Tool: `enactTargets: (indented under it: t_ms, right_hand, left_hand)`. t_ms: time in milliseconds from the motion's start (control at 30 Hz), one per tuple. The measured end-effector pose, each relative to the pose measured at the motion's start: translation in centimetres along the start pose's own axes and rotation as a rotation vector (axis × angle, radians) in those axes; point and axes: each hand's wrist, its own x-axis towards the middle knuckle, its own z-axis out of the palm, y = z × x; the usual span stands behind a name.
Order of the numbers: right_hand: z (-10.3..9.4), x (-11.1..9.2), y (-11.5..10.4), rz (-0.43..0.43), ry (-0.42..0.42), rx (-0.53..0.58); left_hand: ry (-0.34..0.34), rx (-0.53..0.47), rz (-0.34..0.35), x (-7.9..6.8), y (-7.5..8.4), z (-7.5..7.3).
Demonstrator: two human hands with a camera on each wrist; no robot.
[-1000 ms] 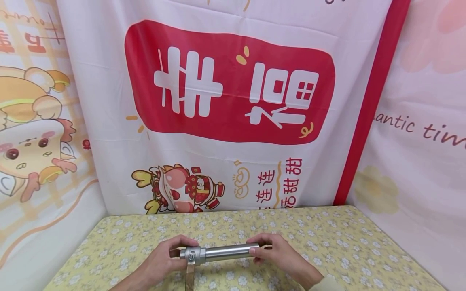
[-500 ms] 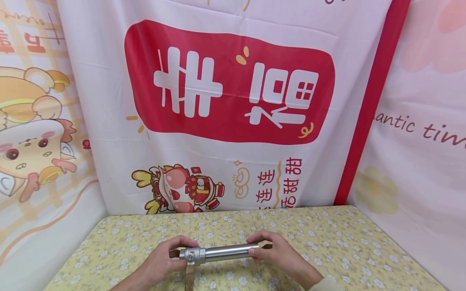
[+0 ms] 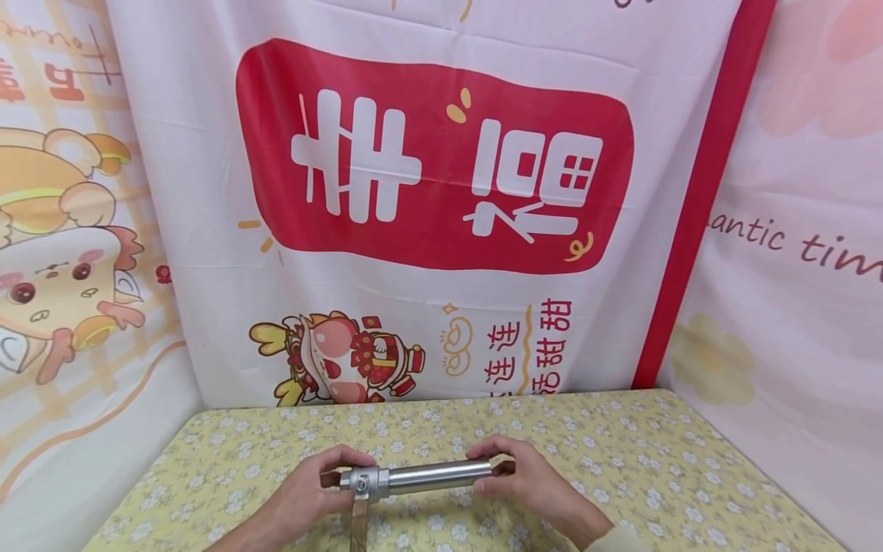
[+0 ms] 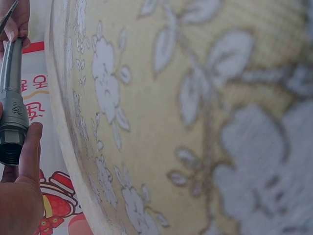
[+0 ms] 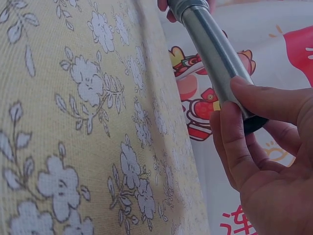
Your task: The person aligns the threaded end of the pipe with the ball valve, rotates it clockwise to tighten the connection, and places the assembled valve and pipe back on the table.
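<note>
A steel ball valve (image 3: 363, 484) and a straight, smooth metal pipe (image 3: 438, 477) form one line, held nearly level over the table in the head view. My left hand (image 3: 310, 487) grips the valve end, with the thumb below and fingers above. A flat lever handle (image 3: 359, 525) extends from the valve toward me. At the pipe's right end, my right hand (image 3: 520, 481) pinches the tube between thumb and fingers. The valve's open threaded mouth (image 4: 11, 152) shows in the left wrist view. The right wrist view shows the pipe's dark end (image 5: 255, 124) by the right fingers.
A yellow flowered cloth (image 3: 607, 437) covers the table beneath both hands. Behind it hangs a white printed curtain (image 3: 207, 322) with a large red patch. More printed cloths hang at the left (image 3: 62, 268) and right (image 3: 814, 322).
My right thumb has shifted slightly downward on the pipe's end. The left hand and the valve look the same as before.
</note>
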Motion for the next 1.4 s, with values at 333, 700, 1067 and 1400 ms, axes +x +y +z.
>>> enactTargets:
  t_ms: [333, 700, 1067, 1400]
  right_hand:
    - [-0.01, -0.08, 0.14, -0.011, 0.014, -0.005]
    - [0.08, 0.02, -0.20, 0.058, 0.015, 0.001]
    - [0.24, 0.19, -0.20, 0.094, 0.017, 0.030]
    - [0.22, 0.28, -0.08, 0.101, 0.025, 0.026]
  left_hand:
    - [0.000, -0.009, -0.006, 0.03, 0.14, -0.05]
    - [0.002, -0.013, -0.002, -0.09, 0.06, -0.10]
    - [0.002, -0.009, 0.009, -0.15, 0.05, -0.13]
    - [-0.001, -0.008, 0.008, -0.09, -0.09, -0.16]
